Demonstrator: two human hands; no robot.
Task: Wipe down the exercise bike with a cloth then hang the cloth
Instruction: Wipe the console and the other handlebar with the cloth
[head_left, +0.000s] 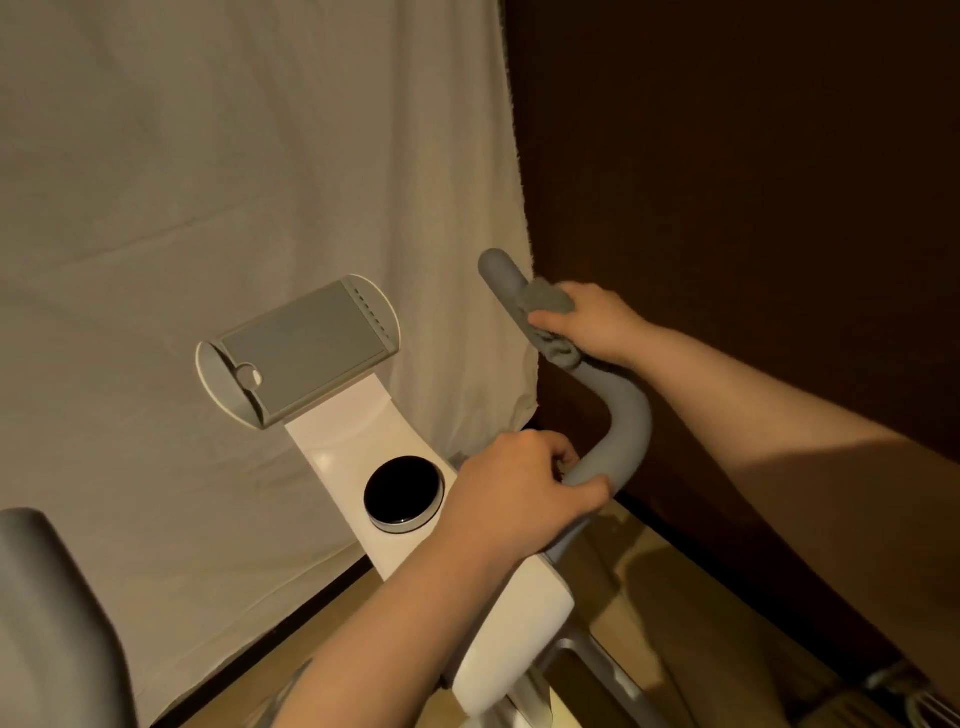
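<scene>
Pale, creased fabric sheeting (208, 182) fills the background on your left, meeting a dark brown wall (753, 182) on the right; wooden flooring (649, 561) shows below. Your exercise bike (358, 447) has a glossy white body, cut off at the lower edge, with a flat grey tablet holder (301, 353) and a round black dial (402, 493). Its matte grey handlebar (626, 415) curves upward, rounded at the tip. Your left hand (519, 499) curls round the bar's lower bend. Your right hand (592, 322) grips a crumpled grey cloth (545, 301) against the upper bar, its fingers largely hidden by the cloth and bar.
</scene>
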